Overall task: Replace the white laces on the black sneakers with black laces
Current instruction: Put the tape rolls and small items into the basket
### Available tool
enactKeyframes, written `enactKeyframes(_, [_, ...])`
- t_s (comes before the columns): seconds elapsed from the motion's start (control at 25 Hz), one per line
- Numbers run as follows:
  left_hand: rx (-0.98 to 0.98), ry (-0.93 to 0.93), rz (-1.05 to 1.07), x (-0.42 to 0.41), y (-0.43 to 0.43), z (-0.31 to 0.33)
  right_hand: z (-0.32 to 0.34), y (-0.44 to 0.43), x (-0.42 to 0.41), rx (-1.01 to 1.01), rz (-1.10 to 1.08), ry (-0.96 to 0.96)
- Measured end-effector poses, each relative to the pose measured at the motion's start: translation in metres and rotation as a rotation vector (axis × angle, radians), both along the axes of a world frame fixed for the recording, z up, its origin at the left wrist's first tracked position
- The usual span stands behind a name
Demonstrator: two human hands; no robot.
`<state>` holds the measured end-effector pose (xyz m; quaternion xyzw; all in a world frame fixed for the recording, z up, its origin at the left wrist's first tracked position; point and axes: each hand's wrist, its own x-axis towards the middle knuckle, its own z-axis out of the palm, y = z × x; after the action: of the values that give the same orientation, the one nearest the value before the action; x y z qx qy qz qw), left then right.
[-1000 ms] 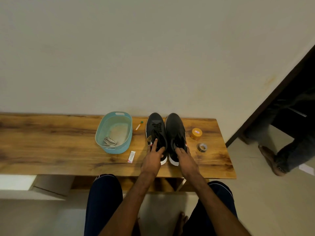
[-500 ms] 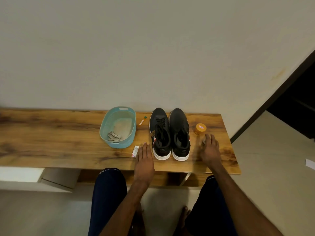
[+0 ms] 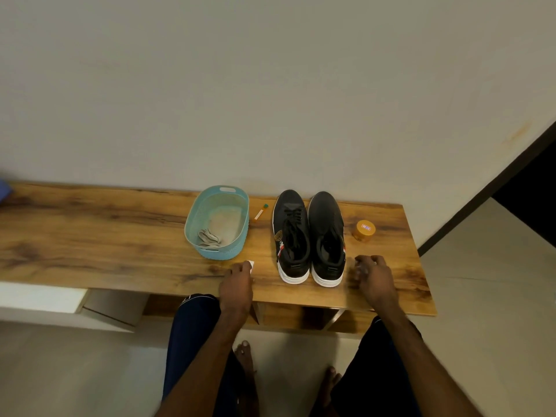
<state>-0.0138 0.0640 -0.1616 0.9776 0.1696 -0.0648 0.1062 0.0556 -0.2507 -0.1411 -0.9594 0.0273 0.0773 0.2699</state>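
Two black sneakers with white soles stand side by side on the wooden bench (image 3: 105,236), toes to the wall. The left sneaker (image 3: 291,236) shows black laces; the right sneaker (image 3: 326,233) is too dark to tell its lacing. White laces (image 3: 208,238) lie in a teal basket (image 3: 192,224). My left hand (image 3: 237,284) is left of the shoes, fingers curled onto a small white packet (image 3: 250,263). My right hand (image 3: 374,276) is right of the shoes, fingers curled over a small tape roll that it hides.
An orange-lidded jar (image 3: 364,230) stands right of the sneakers. A small orange tube with a green cap (image 3: 260,212) lies between basket and shoes. The bench ends at the right, near a dark doorway (image 3: 529,182). My knees and bare feet are below the bench's front edge.
Both hands left the sneakers' heels and moved outward, the left to the white packet, the right to the tape roll. Their fingers have since curled down.
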Motion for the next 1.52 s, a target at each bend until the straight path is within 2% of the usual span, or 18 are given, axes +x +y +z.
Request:
enactKeyframes(0.12, [-0.292, -0.106, 0.018, -0.002, 0.010, 0.010, 0.027, 0.020, -0.016, 0.357, -0.170, -0.271])
enactKeyframes(0.2, [-0.405, -0.257, -0.081, -0.013, 0.018, 0.016, 0.056, 0.045, -0.014, 0.464, -0.104, -0.383])
enactKeyframes(0.32, [-0.473, -0.593, -0.065, -0.027, 0.044, 0.026, 0.091, 0.097, -0.003, 0.497, 0.100, -0.418])
enactKeyframes(0.44, [-0.554, -0.791, 0.208, -0.005, 0.091, 0.034, 0.107, 0.162, 0.008, 0.474, 0.279, -0.326])
enactKeyframes(0.52, [-0.568, -0.753, 0.388, 0.011, 0.126, 0.026, 0.104, 0.200, 0.018, 0.405, 0.397, -0.236])
enactKeyframes(0.68, [-0.608, -0.530, 0.634, 0.017, 0.163, -0.027, 0.083, 0.259, 0.056, 0.199, 0.501, -0.109])
enactKeyframes(1.0, [-0.583, -0.633, 0.606, 0.031, 0.177, -0.059, 0.028, 0.360, 0.125, -0.288, 0.749, -0.010])
enactKeyframes(1.52, [-0.559, -0.586, 0.572, 0.031, 0.172, -0.046, 0.000, 0.390, 0.124, -0.295, 0.753, -0.019])
